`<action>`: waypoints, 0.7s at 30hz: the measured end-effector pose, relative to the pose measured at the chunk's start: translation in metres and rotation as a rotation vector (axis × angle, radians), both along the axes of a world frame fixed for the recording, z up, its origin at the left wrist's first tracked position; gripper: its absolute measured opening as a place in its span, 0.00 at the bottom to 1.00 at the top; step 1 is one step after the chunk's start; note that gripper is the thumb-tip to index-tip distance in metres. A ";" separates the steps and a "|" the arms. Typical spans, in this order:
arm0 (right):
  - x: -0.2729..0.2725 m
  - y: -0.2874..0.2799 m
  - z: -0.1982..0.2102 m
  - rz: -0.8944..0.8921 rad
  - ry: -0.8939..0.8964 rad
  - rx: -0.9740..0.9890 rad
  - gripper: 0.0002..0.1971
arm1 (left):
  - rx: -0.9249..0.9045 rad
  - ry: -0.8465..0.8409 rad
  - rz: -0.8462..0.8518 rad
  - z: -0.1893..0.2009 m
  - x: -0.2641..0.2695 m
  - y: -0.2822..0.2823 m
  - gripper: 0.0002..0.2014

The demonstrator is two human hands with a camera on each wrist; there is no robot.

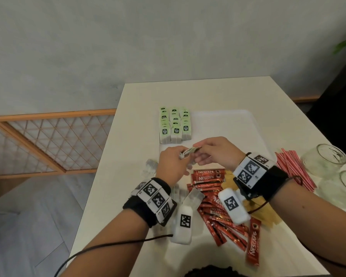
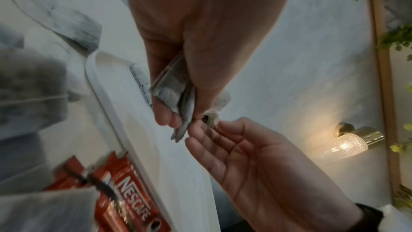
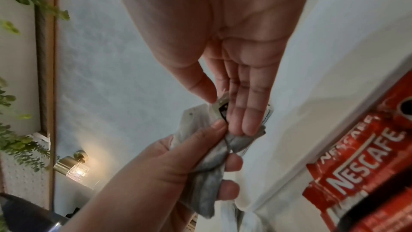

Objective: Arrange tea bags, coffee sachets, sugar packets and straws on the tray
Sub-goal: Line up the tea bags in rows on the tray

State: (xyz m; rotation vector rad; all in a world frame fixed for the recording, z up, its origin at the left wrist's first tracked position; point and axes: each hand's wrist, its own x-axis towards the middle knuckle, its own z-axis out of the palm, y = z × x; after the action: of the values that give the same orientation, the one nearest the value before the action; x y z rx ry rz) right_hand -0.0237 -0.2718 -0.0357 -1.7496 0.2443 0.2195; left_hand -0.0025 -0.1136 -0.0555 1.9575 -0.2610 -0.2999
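Both hands meet just above the near edge of the white tray (image 1: pixel 254 124). The left hand (image 1: pixel 171 166) grips a small bunch of tea bags (image 2: pixel 171 87), fingers curled round them. The right hand (image 1: pixel 218 151) pinches a paper tag (image 3: pixel 220 108) with thumb and straight fingers. Coffee sachets (image 1: pixel 208 176) lie under the wrists; straws (image 1: pixel 294 168) lie right of the right hand.

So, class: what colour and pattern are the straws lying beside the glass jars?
The straws are red with thin white stripes, clearest in the head view.
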 end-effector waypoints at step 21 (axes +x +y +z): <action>0.121 -0.022 -0.041 0.028 -0.071 -0.591 0.05 | -0.613 0.753 0.199 -0.014 0.076 0.026 0.14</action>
State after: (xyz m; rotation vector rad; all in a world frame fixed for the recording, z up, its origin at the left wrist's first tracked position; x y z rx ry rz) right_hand 0.0976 -0.2941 -0.0767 -2.3432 0.2478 0.1084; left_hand 0.0736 -0.0875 -0.0700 1.1503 0.3052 -0.7045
